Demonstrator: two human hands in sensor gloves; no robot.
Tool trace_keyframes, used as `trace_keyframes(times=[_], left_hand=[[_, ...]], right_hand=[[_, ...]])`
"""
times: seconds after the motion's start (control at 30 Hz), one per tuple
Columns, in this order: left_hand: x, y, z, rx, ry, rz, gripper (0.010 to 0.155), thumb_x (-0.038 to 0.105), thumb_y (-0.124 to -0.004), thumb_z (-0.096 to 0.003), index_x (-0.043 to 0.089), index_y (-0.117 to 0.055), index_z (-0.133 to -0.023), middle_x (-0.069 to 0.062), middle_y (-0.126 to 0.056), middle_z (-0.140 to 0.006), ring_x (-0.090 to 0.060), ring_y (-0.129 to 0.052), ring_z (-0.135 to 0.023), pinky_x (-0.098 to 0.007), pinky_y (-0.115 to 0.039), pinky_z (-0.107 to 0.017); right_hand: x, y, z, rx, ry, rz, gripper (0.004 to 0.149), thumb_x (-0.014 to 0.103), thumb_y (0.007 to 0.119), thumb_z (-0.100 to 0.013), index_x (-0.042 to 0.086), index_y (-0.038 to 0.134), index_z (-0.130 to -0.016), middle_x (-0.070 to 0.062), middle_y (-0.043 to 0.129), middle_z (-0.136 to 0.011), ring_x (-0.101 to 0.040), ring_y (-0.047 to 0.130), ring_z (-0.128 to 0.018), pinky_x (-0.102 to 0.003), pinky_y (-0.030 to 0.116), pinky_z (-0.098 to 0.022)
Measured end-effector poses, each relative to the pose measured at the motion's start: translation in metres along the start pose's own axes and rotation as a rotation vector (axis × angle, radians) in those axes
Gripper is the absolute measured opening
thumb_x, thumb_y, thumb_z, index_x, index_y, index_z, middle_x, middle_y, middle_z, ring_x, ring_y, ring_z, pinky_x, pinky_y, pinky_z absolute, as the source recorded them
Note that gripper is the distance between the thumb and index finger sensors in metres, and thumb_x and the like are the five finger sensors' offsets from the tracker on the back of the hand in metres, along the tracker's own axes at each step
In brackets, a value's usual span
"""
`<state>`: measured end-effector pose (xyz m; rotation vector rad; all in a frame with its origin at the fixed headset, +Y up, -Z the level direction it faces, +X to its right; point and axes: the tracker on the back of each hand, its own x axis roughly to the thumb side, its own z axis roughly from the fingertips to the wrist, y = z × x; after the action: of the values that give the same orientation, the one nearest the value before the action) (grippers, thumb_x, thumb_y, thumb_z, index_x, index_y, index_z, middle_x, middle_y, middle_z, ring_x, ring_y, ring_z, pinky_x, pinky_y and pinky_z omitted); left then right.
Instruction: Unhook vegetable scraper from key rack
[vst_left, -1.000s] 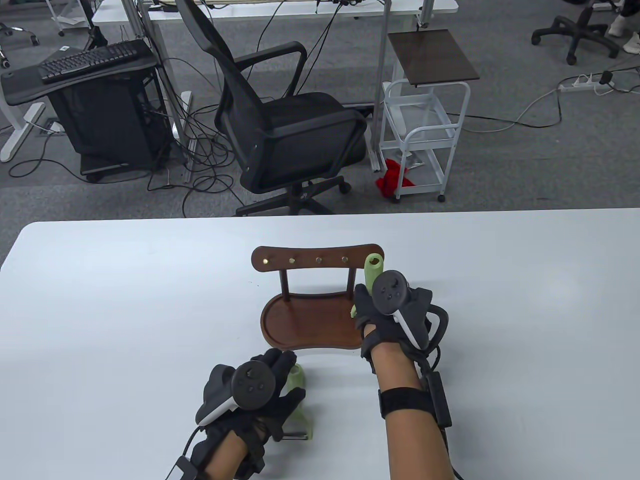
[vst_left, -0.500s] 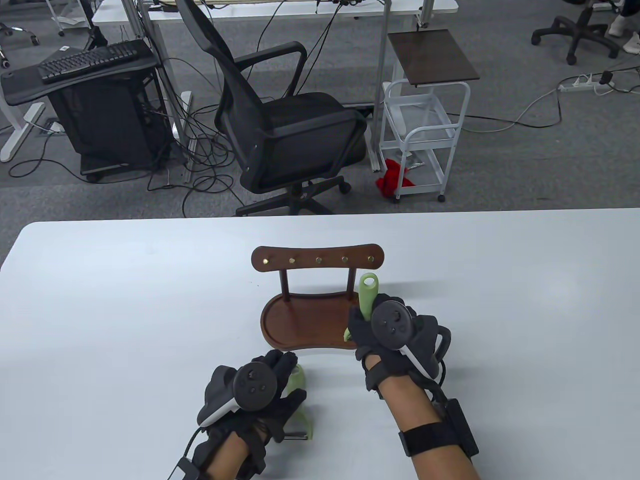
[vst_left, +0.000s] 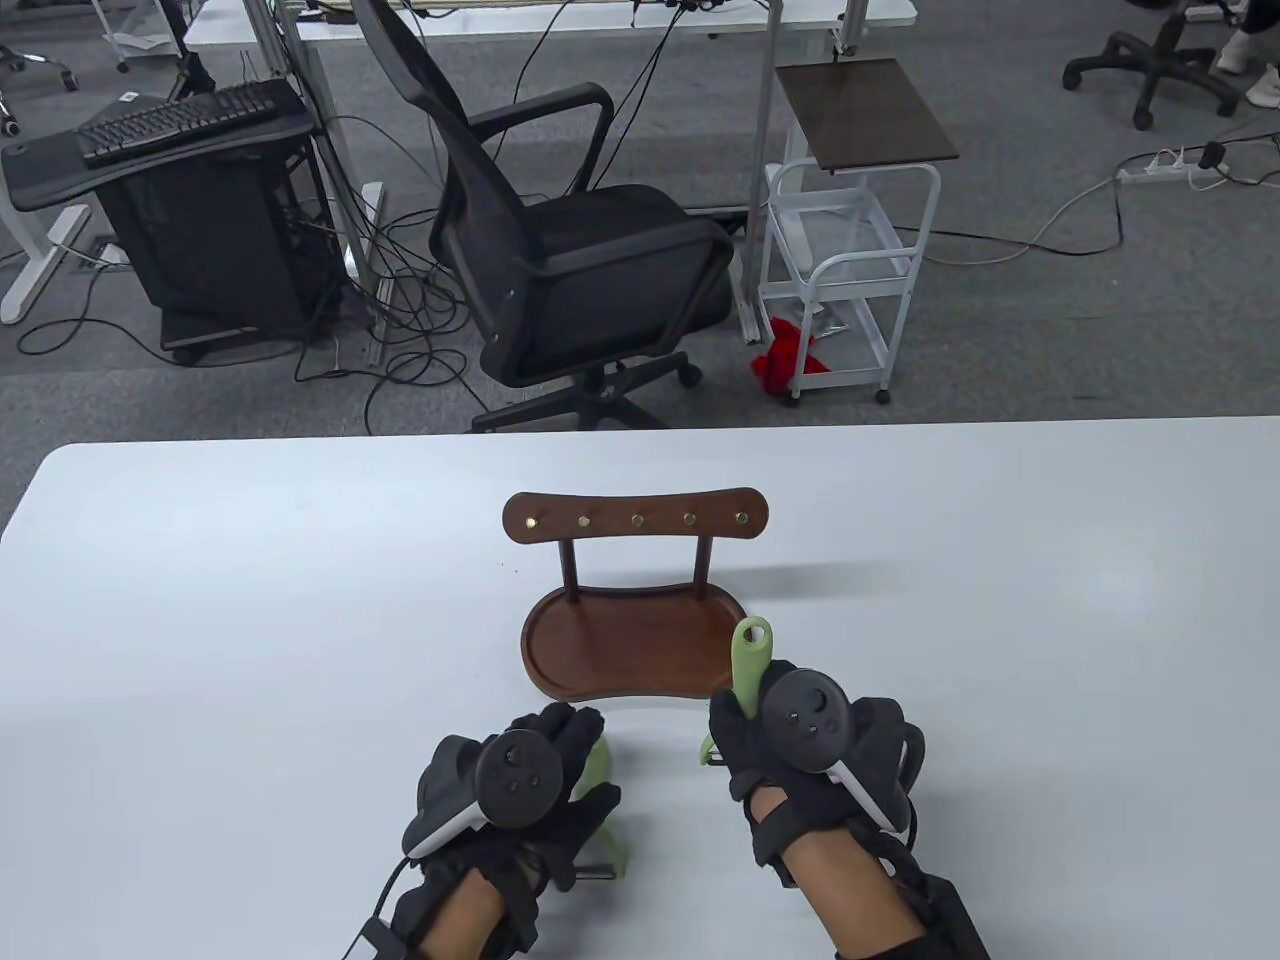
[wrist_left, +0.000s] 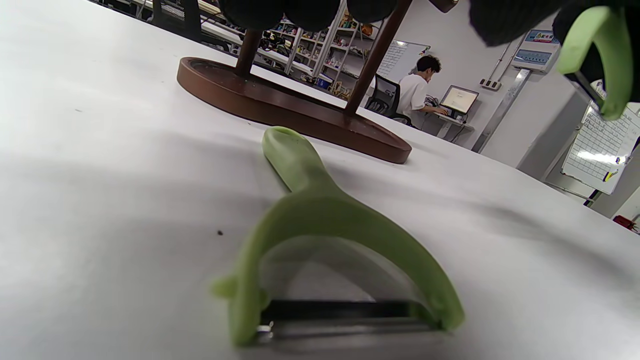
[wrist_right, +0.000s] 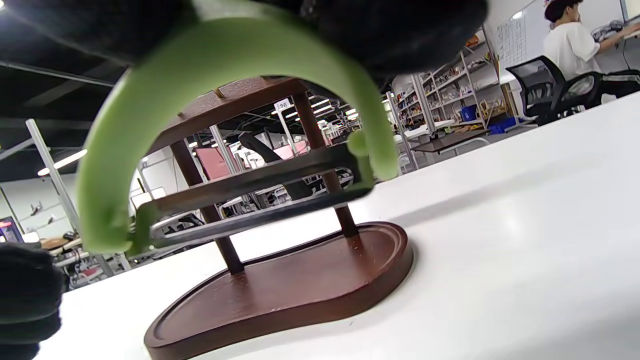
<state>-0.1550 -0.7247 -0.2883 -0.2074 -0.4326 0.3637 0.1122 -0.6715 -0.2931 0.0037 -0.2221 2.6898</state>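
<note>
Change: the right hand (vst_left: 790, 740) and the scraper it grips are now pulled back off the key rack (vst_left: 635, 600), toward the near table edge; 0.5 s ago the scraper was held over the rack's right end, 1.0 s ago up at the top bar. The left hand is shifted only slightly.
Right hand: fingers are wrapped around the handle of the held vegetable scraper (vst_left: 748, 665); loop end is pointed up and away, blade end down by the palm. In the right wrist view the green yoke and metal blade (wrist_right: 250, 192) are seen just under the gloved fingers (wrist_right: 400, 30), held above the table.
Left hand: (vst_left: 510, 790) is laid over a second green scraper (vst_left: 600, 800) lying flat on the table (vst_left: 250, 620). Whether it is gripped or only covered cannot be told. In the left wrist view its blade end (wrist_left: 340, 315) is nearest the camera, handle pointed at the rack base.
Task thing: held scraper is clear of the rack, just in front of the tray's right end.
Rack: upright, five brass hooks (vst_left: 637, 519) on the top bar, all bare.
Beyond table: office chair (vst_left: 560, 240), white cart (vst_left: 850, 250).
</note>
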Motion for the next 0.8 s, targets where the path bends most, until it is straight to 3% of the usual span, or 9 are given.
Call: trace_keyframes(times=[0.2, 0.47, 0.63, 0.8], left_hand=[[0.000, -0.001, 0.000, 0.007, -0.004, -0.003, 0.074, 0.052, -0.069, -0.0552, 0.019, -0.036, -0.113, -0.019, -0.034, -0.114, -0.052, -0.043, -0.104, -0.074, -0.037, -0.067], [0.002, -0.003, -0.001, 0.004, -0.001, -0.009, 0.074, 0.052, -0.068, -0.0552, 0.019, -0.036, -0.113, -0.019, -0.034, -0.114, -0.052, -0.043, -0.104, -0.074, -0.036, -0.067], [0.001, -0.004, -0.001, 0.001, 0.003, -0.010, 0.074, 0.052, -0.068, -0.0553, 0.019, -0.036, -0.113, -0.019, -0.034, -0.114, -0.052, -0.043, -0.104, -0.074, -0.036, -0.067], [0.001, -0.006, 0.000, -0.006, 0.008, -0.011, 0.074, 0.052, -0.068, -0.0553, 0.019, -0.036, -0.113, -0.019, -0.034, -0.114, -0.052, -0.043, -0.104, -0.074, -0.037, -0.067]], right_hand=[[-0.006, 0.020, 0.011, 0.009, -0.021, -0.015, 0.055, 0.058, 0.071, -0.045, 0.010, 0.074, -0.072, -0.015, 0.089, -0.057, -0.025, 0.087, -0.024, -0.030, 0.076, -0.008], [-0.008, 0.023, 0.017, 0.111, -0.007, 0.030, 0.055, 0.058, 0.071, -0.045, 0.010, 0.074, -0.073, -0.015, 0.088, -0.057, -0.024, 0.087, -0.025, -0.030, 0.077, -0.008], [-0.011, 0.028, 0.020, 0.103, -0.040, 0.018, 0.054, 0.058, 0.072, -0.044, 0.010, 0.077, -0.069, -0.014, 0.091, -0.053, -0.024, 0.087, -0.021, -0.030, 0.077, -0.006], [-0.014, 0.042, 0.022, 0.199, -0.018, 0.066, 0.054, 0.057, 0.071, -0.044, 0.010, 0.077, -0.069, -0.014, 0.091, -0.053, -0.023, 0.088, -0.021, -0.029, 0.077, -0.005]])
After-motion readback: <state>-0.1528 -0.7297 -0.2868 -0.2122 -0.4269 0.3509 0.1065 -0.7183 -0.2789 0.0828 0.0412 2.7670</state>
